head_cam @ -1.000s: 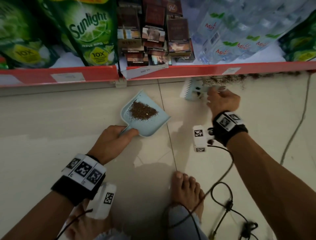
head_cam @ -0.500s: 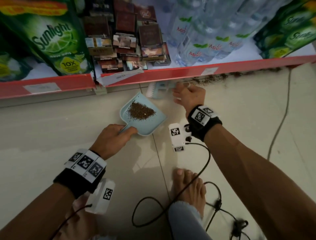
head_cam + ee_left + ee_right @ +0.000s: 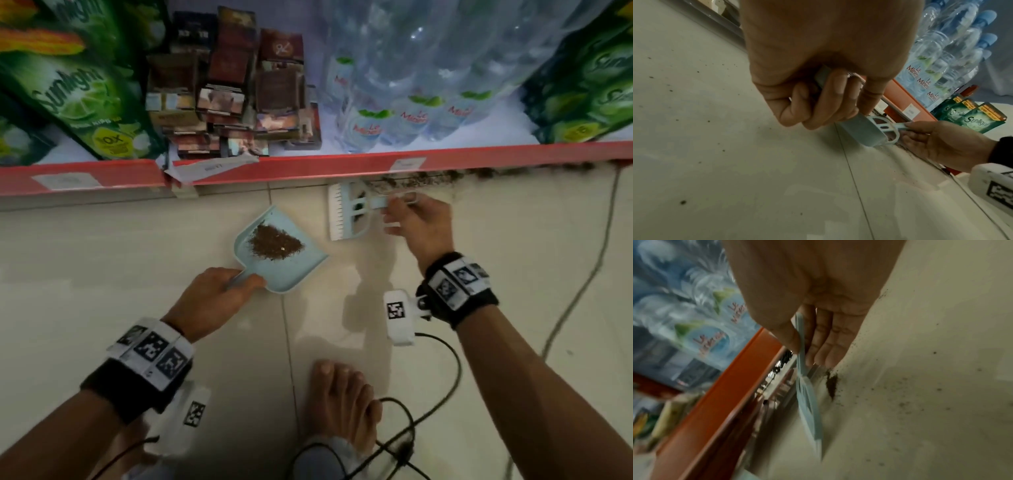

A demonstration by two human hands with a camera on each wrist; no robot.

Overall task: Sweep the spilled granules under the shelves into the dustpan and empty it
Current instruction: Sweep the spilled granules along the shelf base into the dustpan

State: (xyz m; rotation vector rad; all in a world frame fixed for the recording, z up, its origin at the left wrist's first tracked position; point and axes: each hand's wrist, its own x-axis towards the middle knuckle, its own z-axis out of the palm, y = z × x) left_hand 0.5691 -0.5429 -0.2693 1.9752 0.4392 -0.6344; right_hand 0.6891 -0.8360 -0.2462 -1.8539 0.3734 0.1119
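Observation:
A light blue dustpan (image 3: 301,270) lies on the floor tiles with a brown heap of granules (image 3: 275,242) in it. My left hand (image 3: 219,298) grips its handle, fingers curled round the handle (image 3: 823,78) in the left wrist view. My right hand (image 3: 416,222) pinches the thin handle of a light blue hand brush (image 3: 346,212), whose white bristles point left beside the pan's open side. The brush (image 3: 807,395) shows edge-on in the right wrist view. More dark granules (image 3: 428,176) lie along the floor under the red shelf edge (image 3: 342,164), right of the brush.
The shelf carries green Sunlight pouches (image 3: 78,96), dark cartons (image 3: 236,99) and water bottles (image 3: 404,102). My bare foot (image 3: 346,404) stands below the pan. Black cables (image 3: 442,387) trail by the foot, and a grey cable (image 3: 582,284) runs along the right. Scattered specks (image 3: 920,402) dot the tiles.
The right hand drew the brush leftwards from the spill under the shelf to the dustpan's mouth. The left hand kept the pan in place on the floor.

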